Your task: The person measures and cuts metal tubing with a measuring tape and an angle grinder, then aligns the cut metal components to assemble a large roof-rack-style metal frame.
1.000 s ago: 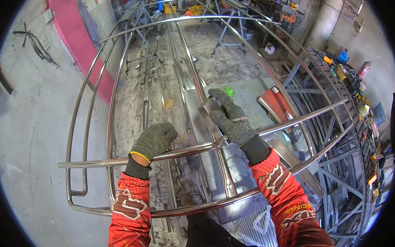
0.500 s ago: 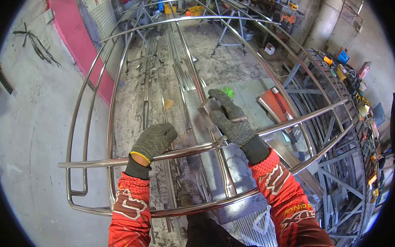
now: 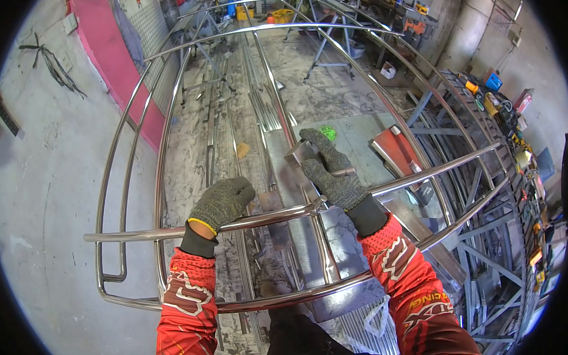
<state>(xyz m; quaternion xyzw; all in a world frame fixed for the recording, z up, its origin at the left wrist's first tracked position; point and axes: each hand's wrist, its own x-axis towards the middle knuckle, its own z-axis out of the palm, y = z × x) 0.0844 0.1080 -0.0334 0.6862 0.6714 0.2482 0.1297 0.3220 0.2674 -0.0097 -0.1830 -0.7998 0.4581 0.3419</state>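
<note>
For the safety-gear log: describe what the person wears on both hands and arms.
Both hands wear grey speckled knit gloves: the left hand has a yellow-edged cuff over a black wristband, the right hand a black cuff. Both arms are in red long sleeves with white and yellow printed logos and lettering.

We stood at the near end of the tube frame (image 3: 166, 148), which ran away from us over the workshop floor (image 3: 39, 188). Our left hand (image 3: 222, 202) sat on the cross tube (image 3: 138, 234) near the frame's near edge; our right hand (image 3: 332, 170) lay to its right, just past that tube, against the frame's centre rail (image 3: 271, 83) and a small metal piece (image 3: 298, 153). Below the frame, loose tubes (image 3: 252, 101) lay on the floor. A tool rack (image 3: 517, 135) ran beyond the frame's right edge, and work stands (image 3: 329, 54) stood behind its far end.
</note>
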